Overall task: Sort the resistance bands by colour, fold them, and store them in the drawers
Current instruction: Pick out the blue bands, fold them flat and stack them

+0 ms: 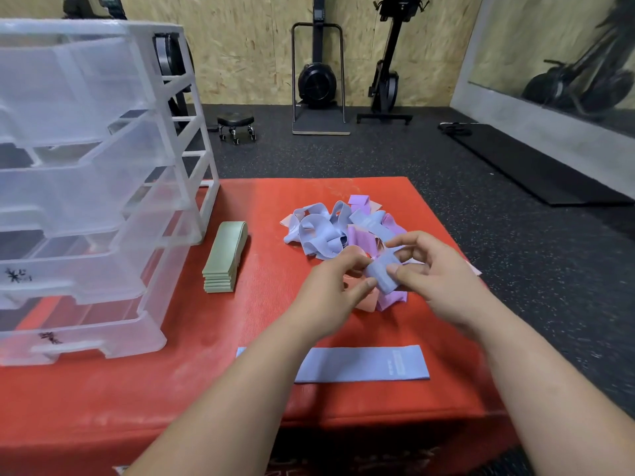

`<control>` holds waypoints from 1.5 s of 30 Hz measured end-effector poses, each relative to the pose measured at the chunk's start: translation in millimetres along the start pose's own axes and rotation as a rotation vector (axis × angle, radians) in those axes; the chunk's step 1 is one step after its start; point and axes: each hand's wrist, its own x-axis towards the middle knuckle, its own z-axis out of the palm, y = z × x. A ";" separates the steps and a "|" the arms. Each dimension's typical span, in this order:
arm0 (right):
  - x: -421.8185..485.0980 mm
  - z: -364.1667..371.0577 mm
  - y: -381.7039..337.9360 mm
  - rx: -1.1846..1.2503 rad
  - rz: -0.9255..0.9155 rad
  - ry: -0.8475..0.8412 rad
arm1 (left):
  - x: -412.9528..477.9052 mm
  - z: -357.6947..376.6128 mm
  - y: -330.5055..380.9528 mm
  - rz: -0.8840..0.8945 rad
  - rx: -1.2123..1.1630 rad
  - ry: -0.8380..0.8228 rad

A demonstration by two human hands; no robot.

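Looks like mid-sort on the blues: the left hand (330, 283) and right hand (436, 273) both pinch one blue band (383, 273) just above the mixed pile (330, 231), fingers (398, 240) curled round it. The green stack (223, 259) is folded and sits beside the drawers (86, 201), not in them yet. A flat band (360, 364), also blue, lies on the surface (206, 372) nearer the person. Next move, I'd guess: pull this one free, flatten it and lay it on the flat one. Can't tell if it's tangled with the purple underneath. The left arm covers part of the flat band, and the drawer contents are too hazy to read.
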 end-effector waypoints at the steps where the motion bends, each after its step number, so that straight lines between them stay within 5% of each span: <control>1: 0.2 0.3 0.3 -0.011 -0.009 0.008 | 0.7 1.4 0.8 0.006 0.005 0.012; 8: 9.5 2.4 1.9 -0.310 -0.080 0.063 | 6.8 0.7 6.5 -0.023 -0.123 0.077; 21: 1.9 1.0 -40.4 0.277 -0.173 0.373 | 3.1 -10.5 -18.7 -0.079 0.074 -0.127; 29: -18.1 -28.4 -25.2 0.411 -0.030 0.624 | -8.9 -35.5 -12.7 -0.090 0.121 -0.065; 39: -44.1 -41.7 20.1 0.205 0.312 0.439 | -51.2 -91.4 -20.4 -0.200 0.241 -0.039; 45: -62.2 -33.7 32.6 0.085 0.468 0.277 | -84.4 -109.7 -24.2 -0.329 0.068 0.038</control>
